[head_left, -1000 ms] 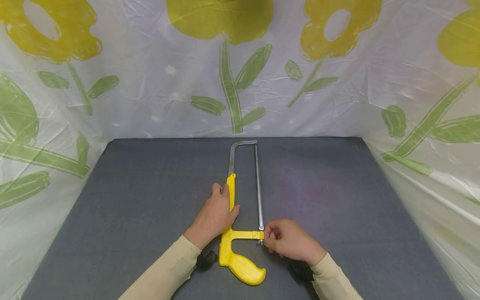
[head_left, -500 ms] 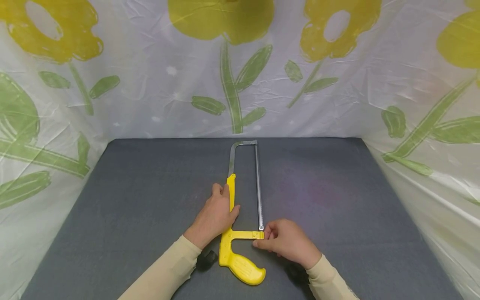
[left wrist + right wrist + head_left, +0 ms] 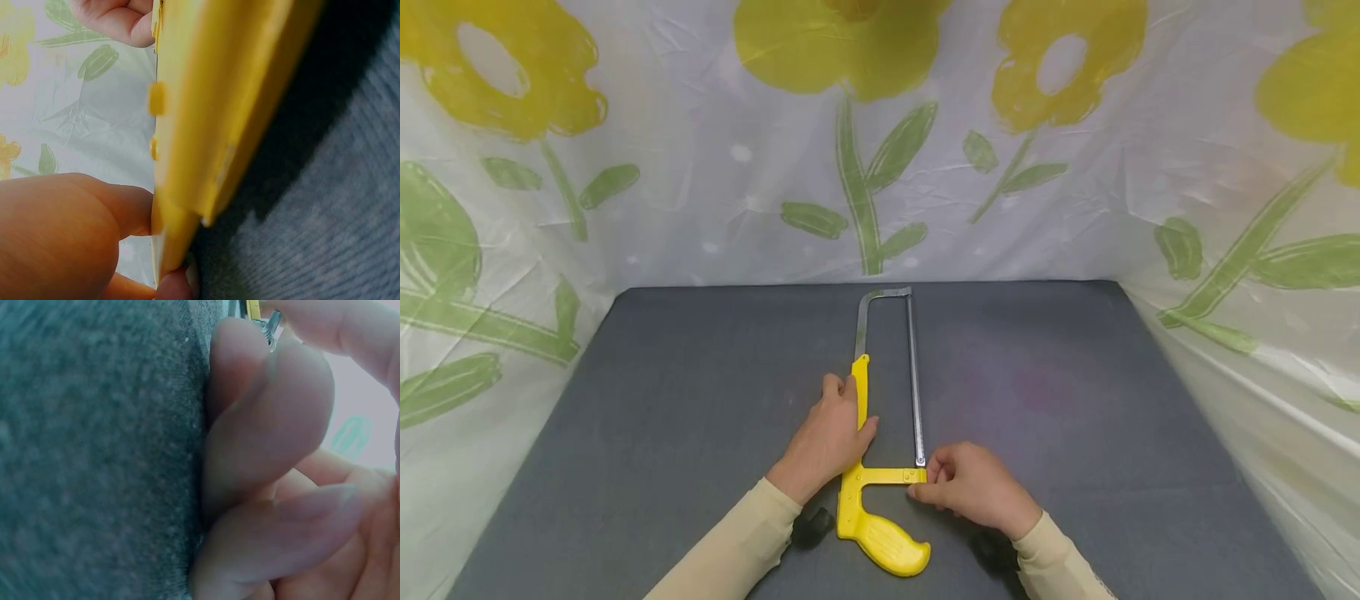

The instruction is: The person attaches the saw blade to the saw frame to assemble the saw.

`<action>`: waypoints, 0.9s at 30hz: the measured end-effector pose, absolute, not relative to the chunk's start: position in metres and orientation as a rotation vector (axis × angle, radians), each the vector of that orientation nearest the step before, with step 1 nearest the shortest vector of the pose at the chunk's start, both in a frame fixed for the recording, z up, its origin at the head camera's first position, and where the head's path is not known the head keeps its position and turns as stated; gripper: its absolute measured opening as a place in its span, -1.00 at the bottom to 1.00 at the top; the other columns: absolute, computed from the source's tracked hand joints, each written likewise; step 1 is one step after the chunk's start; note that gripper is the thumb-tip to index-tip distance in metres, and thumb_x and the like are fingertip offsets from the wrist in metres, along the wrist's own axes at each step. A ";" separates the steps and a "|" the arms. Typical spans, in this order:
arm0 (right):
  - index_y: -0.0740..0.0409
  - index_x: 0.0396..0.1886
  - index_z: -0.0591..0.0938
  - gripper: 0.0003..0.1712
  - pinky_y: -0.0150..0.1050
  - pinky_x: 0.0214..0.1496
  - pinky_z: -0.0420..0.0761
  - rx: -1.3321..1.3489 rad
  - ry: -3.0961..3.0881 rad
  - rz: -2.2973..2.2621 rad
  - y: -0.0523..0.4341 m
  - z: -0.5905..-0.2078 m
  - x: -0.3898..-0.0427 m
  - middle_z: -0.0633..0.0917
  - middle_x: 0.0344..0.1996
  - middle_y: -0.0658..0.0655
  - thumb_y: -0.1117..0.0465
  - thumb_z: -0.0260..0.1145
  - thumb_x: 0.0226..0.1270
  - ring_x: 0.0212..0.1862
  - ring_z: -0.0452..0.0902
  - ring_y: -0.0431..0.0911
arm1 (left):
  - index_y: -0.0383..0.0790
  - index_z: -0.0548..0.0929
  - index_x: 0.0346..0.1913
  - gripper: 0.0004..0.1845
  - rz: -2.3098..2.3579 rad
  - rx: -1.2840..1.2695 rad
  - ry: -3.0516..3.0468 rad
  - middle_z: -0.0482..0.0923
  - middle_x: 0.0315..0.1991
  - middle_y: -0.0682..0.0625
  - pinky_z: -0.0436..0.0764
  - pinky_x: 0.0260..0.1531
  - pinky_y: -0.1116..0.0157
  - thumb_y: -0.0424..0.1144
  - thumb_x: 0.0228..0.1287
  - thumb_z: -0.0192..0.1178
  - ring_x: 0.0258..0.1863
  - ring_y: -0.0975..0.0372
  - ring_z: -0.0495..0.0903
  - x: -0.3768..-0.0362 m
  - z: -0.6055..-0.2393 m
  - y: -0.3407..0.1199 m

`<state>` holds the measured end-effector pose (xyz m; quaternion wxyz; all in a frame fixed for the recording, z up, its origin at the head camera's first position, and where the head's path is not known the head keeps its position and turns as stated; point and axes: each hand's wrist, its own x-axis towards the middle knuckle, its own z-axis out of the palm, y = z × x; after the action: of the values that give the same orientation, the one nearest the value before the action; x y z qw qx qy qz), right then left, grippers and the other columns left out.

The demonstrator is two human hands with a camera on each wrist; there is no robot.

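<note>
The fingertips (image 3: pixel 269 394) of the right hand (image 3: pixel 973 487) were curled and pinched a small metal fitting (image 3: pixel 273 330) at the near end of the thin steel blade (image 3: pixel 914 383), where it met the short yellow crossbar (image 3: pixel 887 476); the wrist view showed the curled fingers lying against the cloth, and they hid the fitting almost wholly in the head view. The left hand (image 3: pixel 827 437) lay over the yellow upper bar (image 3: pixel 862 392) of the yellow plastic and grey metal hacksaw (image 3: pixel 883 433), thumb on the inner side and fingers curled along the outer edge, gripping the bar and holding it down; in the left wrist view the thumb tip (image 3: pixel 178 284) touched the yellow edge. The hacksaw lay flat at the centre of the dark grey felt-covered table (image 3: pixel 662 417), its pistol handle (image 3: pixel 883 537) nearest the person and its grey metal bow end (image 3: pixel 883 293) pointing at the far edge. Both forearms wore beige sleeves (image 3: pixel 737 542). A dark wrist-mounted device (image 3: pixel 811 525) sat under each forearm, just beside the handle. A white plastic sheet printed with yellow flowers and green leaves (image 3: pixel 865 167) closed off the table at the back and on both sides.
</note>
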<state>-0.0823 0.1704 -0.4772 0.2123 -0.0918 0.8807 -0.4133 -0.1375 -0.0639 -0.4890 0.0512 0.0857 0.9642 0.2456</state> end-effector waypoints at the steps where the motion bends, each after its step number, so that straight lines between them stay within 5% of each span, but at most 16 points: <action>1: -0.01 -0.55 0.66 -0.61 -0.25 -0.56 0.52 -0.260 2.446 -1.150 0.170 -0.477 -0.082 0.61 -0.68 -0.12 -0.09 0.65 0.21 -0.63 0.48 -0.20 | -0.49 0.25 0.64 -0.11 0.746 0.260 2.936 0.35 0.21 -0.28 0.43 -0.64 0.39 -0.05 0.50 0.39 -0.66 0.24 0.41 -0.137 -0.490 -0.064; 8: -0.03 -0.57 0.69 -0.62 -0.35 -0.54 0.31 -0.270 2.452 -1.141 0.171 -0.478 -0.082 0.61 -0.70 -0.12 -0.10 0.64 0.20 -0.60 0.45 -0.21 | -0.48 0.25 0.64 -0.10 0.742 0.253 2.943 0.35 0.20 -0.28 0.43 -0.63 0.40 -0.05 0.49 0.40 -0.64 0.25 0.41 -0.136 -0.490 -0.063; 27: 0.00 -0.58 0.66 -0.59 -0.33 -0.54 0.29 -0.222 2.457 -1.132 0.171 -0.477 -0.081 0.61 -0.72 -0.11 -0.12 0.64 0.18 -0.61 0.44 -0.19 | -0.48 0.23 0.65 -0.09 0.729 0.253 2.954 0.35 0.18 -0.26 0.41 -0.66 0.39 -0.05 0.50 0.39 -0.66 0.25 0.39 -0.137 -0.491 -0.063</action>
<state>-0.0812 0.1715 -0.4770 0.2120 -0.0799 0.8846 -0.4077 -0.1366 -0.0629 -0.4906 0.0444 0.0829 0.9666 0.2386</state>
